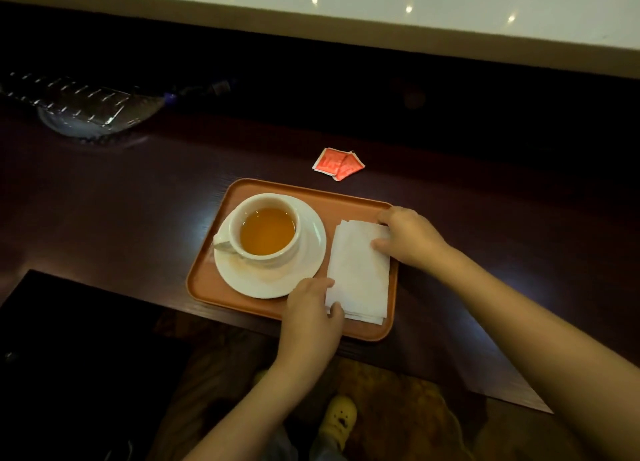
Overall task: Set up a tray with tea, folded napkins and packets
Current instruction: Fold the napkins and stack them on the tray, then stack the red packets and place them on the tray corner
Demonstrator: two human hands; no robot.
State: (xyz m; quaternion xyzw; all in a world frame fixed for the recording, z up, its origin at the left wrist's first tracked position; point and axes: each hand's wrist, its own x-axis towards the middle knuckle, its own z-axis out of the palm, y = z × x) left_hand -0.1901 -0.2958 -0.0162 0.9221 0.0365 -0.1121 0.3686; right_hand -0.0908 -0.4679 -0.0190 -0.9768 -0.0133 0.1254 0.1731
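Dark table [104, 218], tray [207, 280] overhanging edge, packets [337, 164] apart.

Left hand [311, 318] and right hand [410, 237] low, fingers lightly curled.

My dark table [121, 218] carries the tray [311, 192] at centre, two red packets [337, 164] at its 12 o'clock, a glass dish [86, 114] at 10.

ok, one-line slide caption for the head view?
Both hands, left and right, square folded napkins on an orange tray beside a cup of tea; red packets lie off-tray.
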